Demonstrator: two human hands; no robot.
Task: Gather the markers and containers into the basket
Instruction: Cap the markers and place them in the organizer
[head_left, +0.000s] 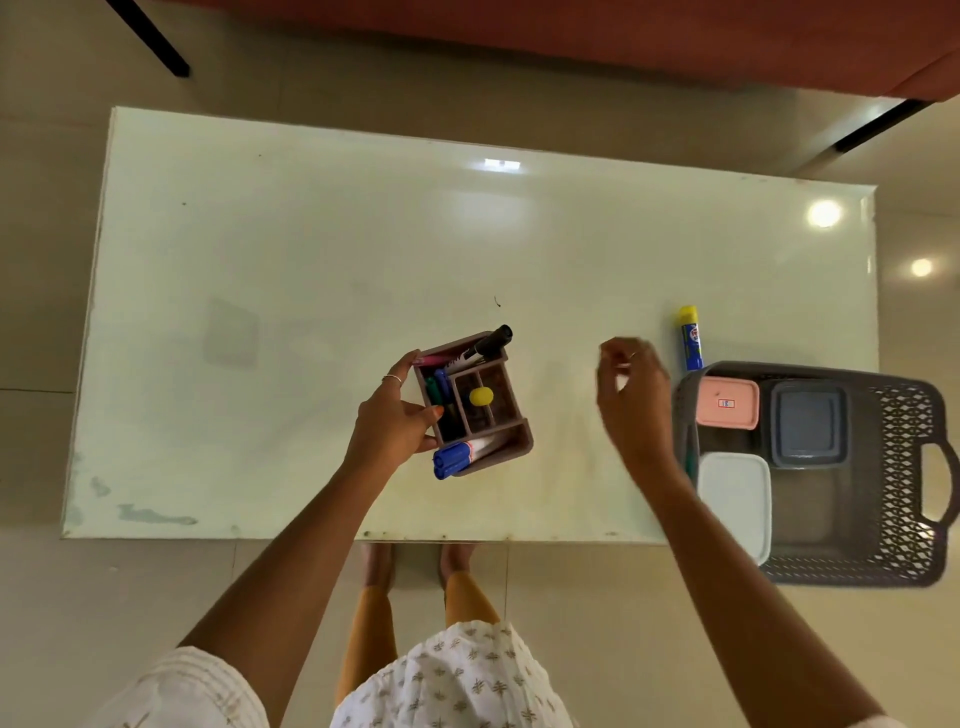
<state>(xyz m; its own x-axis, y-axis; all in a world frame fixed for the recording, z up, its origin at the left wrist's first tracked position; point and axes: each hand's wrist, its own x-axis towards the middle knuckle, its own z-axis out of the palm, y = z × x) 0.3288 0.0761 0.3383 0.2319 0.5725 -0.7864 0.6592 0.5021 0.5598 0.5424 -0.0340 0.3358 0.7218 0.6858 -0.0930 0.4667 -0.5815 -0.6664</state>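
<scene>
The brown organizer box (475, 402) is held at its left side by the left hand (397, 421), with the thumb near the front and the fingers curled round the far corner; the box stands on the white table (260, 260), near the middle, and it is turned a little so its long side runs from near-right to far-left; markers are seen sticking out of it, a black marker (485, 345) at the far end and blue markers (457, 457) at the near end, with a small yellow thing (481, 397) in a middle slot. The right hand (634, 400) is empty and hangs above the table with its fingers loose and apart; nothing is pinched in it, though it looks a bit blurred. The grey basket (904, 488) sits at the right edge of the table, well apart from the box; a pink container (727, 402), a grey container (808, 428) and a white container (735, 499) are already lying inside it. A glue stick (690, 338) lies flat just beyond the basket, pointing away from the person. The right hand is between the box and the basket and is the nearer one to both the basket and the glue stick; so the box would have to be carried to the right, past that hand, to reach the basket.
</scene>
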